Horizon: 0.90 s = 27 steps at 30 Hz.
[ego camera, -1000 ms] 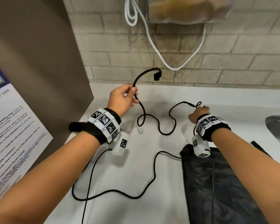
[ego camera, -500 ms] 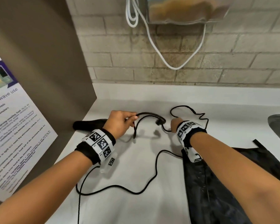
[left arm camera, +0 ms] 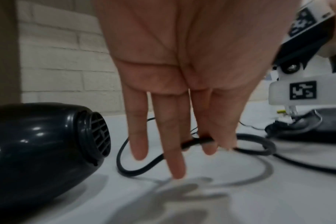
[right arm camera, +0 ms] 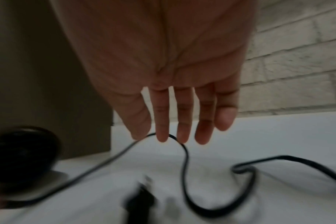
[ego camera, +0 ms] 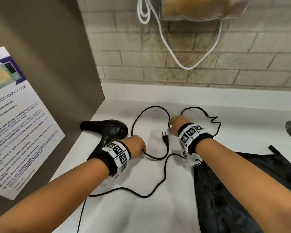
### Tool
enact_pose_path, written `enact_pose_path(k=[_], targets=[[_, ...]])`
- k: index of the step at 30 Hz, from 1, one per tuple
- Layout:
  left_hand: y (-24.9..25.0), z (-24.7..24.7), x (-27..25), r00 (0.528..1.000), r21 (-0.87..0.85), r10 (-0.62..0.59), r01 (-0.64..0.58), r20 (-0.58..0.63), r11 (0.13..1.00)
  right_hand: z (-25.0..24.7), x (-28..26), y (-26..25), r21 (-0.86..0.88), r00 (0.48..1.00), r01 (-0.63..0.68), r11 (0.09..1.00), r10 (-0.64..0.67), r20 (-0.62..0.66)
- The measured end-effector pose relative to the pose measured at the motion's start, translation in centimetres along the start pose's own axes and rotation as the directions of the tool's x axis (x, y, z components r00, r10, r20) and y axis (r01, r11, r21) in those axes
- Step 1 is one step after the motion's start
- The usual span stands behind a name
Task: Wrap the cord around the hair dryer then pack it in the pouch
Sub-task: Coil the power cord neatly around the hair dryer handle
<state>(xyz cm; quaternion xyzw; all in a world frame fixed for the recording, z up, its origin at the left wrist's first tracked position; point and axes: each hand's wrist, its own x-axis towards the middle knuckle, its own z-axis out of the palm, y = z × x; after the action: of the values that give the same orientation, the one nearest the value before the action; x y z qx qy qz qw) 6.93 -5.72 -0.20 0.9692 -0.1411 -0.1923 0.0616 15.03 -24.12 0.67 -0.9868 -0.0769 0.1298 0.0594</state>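
So the cord (ego camera: 165, 155) is sprawled in loops all over the table (ego camera: 158, 212), nothing wrapped yet. Left hand (ego camera: 136, 145) has a pinch grip on it near the plug (ego camera: 165, 138); right hand (ego camera: 176, 124) looks relaxed, straight fingers just touching a loop. The hair dryer (ego camera: 107, 132) lies on its side far left, the pouch (ego camera: 233, 190) flat on the right. Next I'd guess: grab the dryer, start winding.

Bare forearms over the white counter (ego camera: 158, 216): each wrist wears a black band (ego camera: 107, 163) with white square-coded tags (ego camera: 118, 153); a white, screw-fastened camera block (left arm camera: 305, 92) hangs beneath.
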Motion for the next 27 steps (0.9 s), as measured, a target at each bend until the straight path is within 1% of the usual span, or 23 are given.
enact_pose_path(k=[1, 2, 3, 4, 6, 7, 8, 10, 11, 13, 15, 17, 18, 20, 22, 24, 25, 27], targets=[[-0.3, 0.0, -0.3, 1.000, -0.042, -0.007, 0.007, 0.005, 0.999, 0.0, -0.5, -1.0, 0.051, 0.997, 0.069, 0.996, -0.067, -0.029], [-0.6, -0.1, -0.7, 1.000, -0.090, -0.018, 0.016, -0.018, 0.996, 0.1, -1.2, -2.1, 0.096, 0.989, 0.144, 0.985, -0.138, -0.061], [-1.2, -0.3, -1.2, 0.996, -0.129, -0.048, 0.038, -0.071, 0.991, 0.3, -1.9, -3.2, 0.132, 0.975, 0.216, 0.967, -0.207, -0.083], [-2.1, -0.5, -1.8, 0.984, -0.165, -0.102, 0.078, -0.145, 0.983, 0.4, -2.6, -4.5, 0.159, 0.958, 0.284, 0.945, -0.273, -0.087], [-4.3, -0.5, -3.0, 0.931, -0.239, -0.261, 0.201, -0.255, 0.950, 0.9, -3.7, -6.8, 0.177, 0.922, 0.387, 0.905, -0.379, -0.077], [-5.4, -0.1, -3.6, 0.906, -0.257, -0.332, 0.266, -0.261, 0.929, 1.3, -4.0, -7.8, 0.169, 0.903, 0.430, 0.887, -0.424, -0.073], [-6.5, 0.3, -4.2, 0.890, -0.255, -0.390, 0.330, -0.237, 0.909, 1.6, -4.3, -8.8, 0.159, 0.882, 0.471, 0.868, -0.466, -0.072], [-8.4, 1.3, -5.5, 0.866, -0.239, -0.481, 0.442, -0.140, 0.865, 2.2, -4.4, -11.0, 0.114, 0.831, 0.556, 0.824, -0.550, -0.079], [-9.1, 1.8, -6.1, 0.856, -0.232, -0.509, 0.479, -0.091, 0.847, 2.5, -4.4, -12.1, 0.075, 0.807, 0.591, 0.803, -0.587, -0.067], [-10.0, 2.5, -6.7, 0.853, -0.235, -0.521, 0.503, -0.017, 0.832, 3.1, -4.3, -14.1, -0.003, 0.762, 0.647, 0.763, -0.647, -0.028], [-10.6, 2.9, -7.1, 0.856, -0.260, -0.517, 0.500, 0.005, 0.826, 3.9, -4.2, -15.9, -0.044, 0.724, 0.689, 0.723, -0.689, 0.024], [-10.9, 3.0, -7.2, 0.861, -0.288, -0.508, 0.485, -0.005, 0.826, 4.9, -4.0, -17.2, -0.070, 0.702, 0.712, 0.698, -0.706, 0.097], [-10.9, 2.9, -7.2, 0.866, -0.316, -0.500, 0.471, -0.012, 0.823, 5.4, -4.0, -17.5, -0.085, 0.700, 0.713, 0.696, -0.703, 0.126], [-11.1, 2.6, -7.4, 0.869, -0.444, -0.495, 0.436, -0.019, 0.783, 6.3, -3.9, -17.9, -0.110, 0.712, 0.702, 0.703, -0.694, 0.106], [-11.0, 1.9, -7.7, 0.863, -0.613, -0.502, 0.370, -0.052, 0.698, 6.5, -3.9, -17.8, -0.093, 0.732, 0.681, 0.727, -0.681, 0.037], [-10.5, 0.9, -8.0, 0.850, -0.751, -0.517, 0.276, -0.101, 0.600, 6.2, -3.7, -17.6, -0.018, 0.758, 0.651, 0.759, -0.651, -0.024], [-10.1, 0.4, -8.1, 0.853, -0.818, -0.510, 0.209, -0.117, 0.536, 5.8, -3.6, -17.4, 0.030, 0.764, 0.645, 0.764, -0.643, -0.056], [-9.0, -0.7, -8.2, 0.876, -0.923, -0.469, 0.084, -0.111, 0.374, 4.8, -3.3, -16.9, 0.107, 0.766, 0.643, 0.759, -0.630, -0.129]])
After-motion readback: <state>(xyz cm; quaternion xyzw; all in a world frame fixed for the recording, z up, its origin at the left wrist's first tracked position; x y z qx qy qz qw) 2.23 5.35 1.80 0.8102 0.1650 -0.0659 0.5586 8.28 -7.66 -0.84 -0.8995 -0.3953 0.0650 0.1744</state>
